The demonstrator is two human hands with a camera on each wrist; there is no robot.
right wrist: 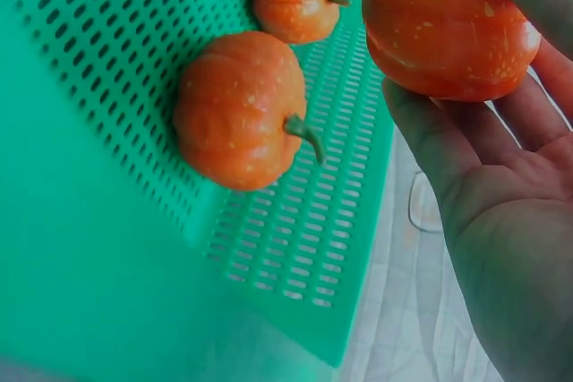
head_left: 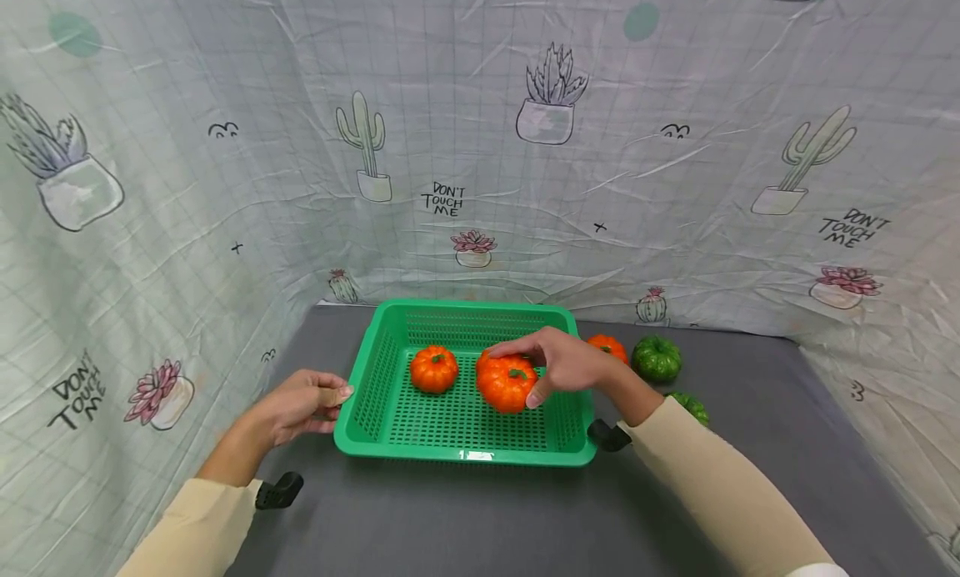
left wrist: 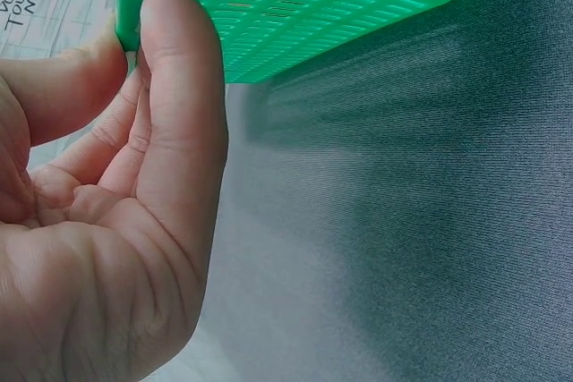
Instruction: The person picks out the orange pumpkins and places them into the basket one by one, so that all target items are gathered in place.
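A green slotted plastic basket (head_left: 465, 455) sits on the grey table. My left hand (head_left: 303, 403) pinches its left rim between thumb and fingers, which the left wrist view shows close up at the basket's edge (left wrist: 131, 6). Over the inside of the basket, my right hand (head_left: 572, 362) grips a small orange pumpkin (head_left: 506, 387) with a green stem, thumb on one side and fingers on the other. Another orange pumpkin (head_left: 433, 369) lies in the basket to the left. The right wrist view shows two pumpkins inside, the nearer pumpkin (right wrist: 237, 114) partly hidden behind the held one in the head view.
Right of the basket, partly behind my right arm, lie an orange pumpkin (head_left: 608, 345), a green pumpkin (head_left: 656, 359) and a second green one. A printed cloth (head_left: 480, 168) hangs behind the table and along its sides.
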